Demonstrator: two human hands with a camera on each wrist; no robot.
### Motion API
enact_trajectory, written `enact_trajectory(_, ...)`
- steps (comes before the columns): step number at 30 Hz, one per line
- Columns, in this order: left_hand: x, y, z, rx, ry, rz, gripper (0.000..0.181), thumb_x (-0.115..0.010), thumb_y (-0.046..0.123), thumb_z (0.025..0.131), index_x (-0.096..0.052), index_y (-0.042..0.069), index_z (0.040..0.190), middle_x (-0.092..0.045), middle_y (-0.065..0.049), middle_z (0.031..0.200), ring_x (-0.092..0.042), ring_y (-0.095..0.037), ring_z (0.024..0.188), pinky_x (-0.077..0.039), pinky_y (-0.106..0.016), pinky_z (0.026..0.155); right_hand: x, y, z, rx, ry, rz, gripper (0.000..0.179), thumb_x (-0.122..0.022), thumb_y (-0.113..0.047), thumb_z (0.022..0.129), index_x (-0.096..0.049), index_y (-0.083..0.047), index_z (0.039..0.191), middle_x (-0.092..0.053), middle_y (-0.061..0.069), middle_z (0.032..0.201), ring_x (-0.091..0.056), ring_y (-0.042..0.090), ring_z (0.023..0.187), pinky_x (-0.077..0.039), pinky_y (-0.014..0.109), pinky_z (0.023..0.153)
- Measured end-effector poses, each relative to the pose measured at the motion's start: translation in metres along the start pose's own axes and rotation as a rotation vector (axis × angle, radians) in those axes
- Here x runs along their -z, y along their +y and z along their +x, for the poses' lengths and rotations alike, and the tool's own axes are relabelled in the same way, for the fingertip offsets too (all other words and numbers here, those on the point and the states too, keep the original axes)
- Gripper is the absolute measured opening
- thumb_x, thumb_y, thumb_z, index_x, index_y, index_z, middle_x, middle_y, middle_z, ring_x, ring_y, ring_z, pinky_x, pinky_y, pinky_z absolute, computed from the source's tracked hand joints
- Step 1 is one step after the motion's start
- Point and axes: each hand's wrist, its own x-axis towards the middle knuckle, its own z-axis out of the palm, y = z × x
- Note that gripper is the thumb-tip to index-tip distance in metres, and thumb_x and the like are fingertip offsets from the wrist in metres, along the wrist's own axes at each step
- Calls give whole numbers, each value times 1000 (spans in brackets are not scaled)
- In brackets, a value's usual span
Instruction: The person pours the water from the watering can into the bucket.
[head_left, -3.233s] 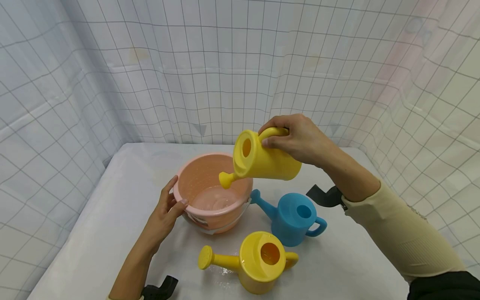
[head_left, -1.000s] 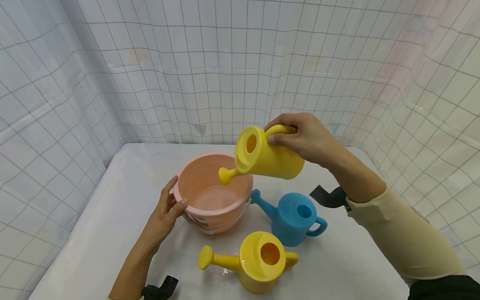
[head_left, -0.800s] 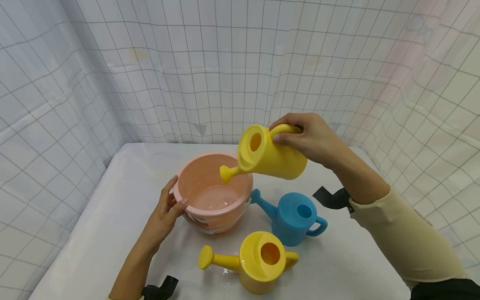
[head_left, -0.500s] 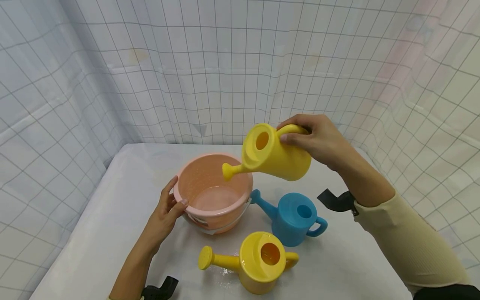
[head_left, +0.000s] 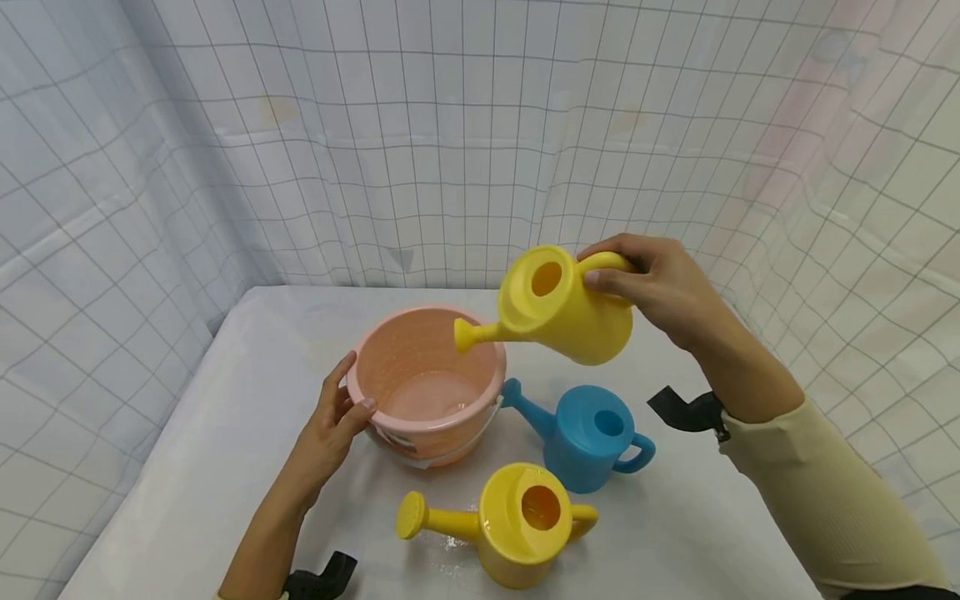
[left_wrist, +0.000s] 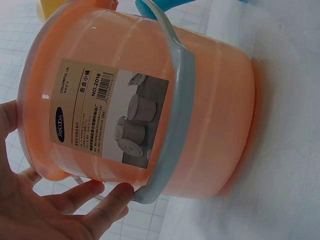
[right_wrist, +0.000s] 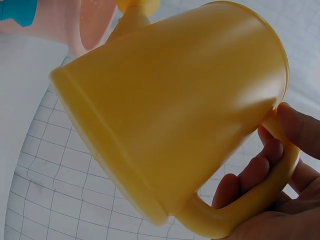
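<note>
My right hand grips the handle of a yellow watering can, which it holds up and tilted, its spout pointing left over the near right part of a pink bucket. The right wrist view shows fingers curled round that handle. With thumb on the rim and fingers along the outside, my left hand holds the bucket at its left side. Shallow water lies at the bottom of the bucket. In the left wrist view a printed label and a grey bail handle show on its wall.
A blue watering can stands right of the bucket, its spout close to the bucket's wall. Nearer stands a second yellow watering can with liquid inside. Wet drops glisten on the white tabletop beside it. Gridded curtains enclose the table.
My right hand has moved right with the yellow watering can, and the can has tipped back toward upright, its spout shifting right and up. The left hand and bucket have stayed put.
</note>
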Motion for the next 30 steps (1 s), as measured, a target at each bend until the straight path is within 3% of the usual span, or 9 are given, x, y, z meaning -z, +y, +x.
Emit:
enact_trajectory(12, 0, 2, 0, 7, -9, -5, 66, -46, 36, 98, -3, 50, 146, -23, -18, 153, -35, -37, 137, -36, -55, 106, 7, 27, -6, 51, 23, 158, 29, -62, -19, 91, -63, -1, 114, -65, 0, 103, -57, 21, 93, -52, 21, 80)
enact_trajectory(19, 0, 1, 0, 7, -7, -5, 66, -46, 36, 98, -3, 50, 146, -23, -18, 153, -34, -37, 137, -36, -55, 105, 7, 44, -9, 39, 72, 189, 28, -61, -19, 92, -64, -2, 114, -64, -2, 103, -54, 20, 97, -51, 21, 79)
enact_trajectory(30, 1, 0, 1, 3, -14, -17, 67, -47, 33, 99, -3, 49, 147, -22, -18, 154, -34, -37, 137, -36, -55, 106, 6, 67, -13, 64, 130, 357, 24, -62, -14, 91, -64, -1, 111, -63, 0, 102, -51, 19, 96, -48, 21, 79)
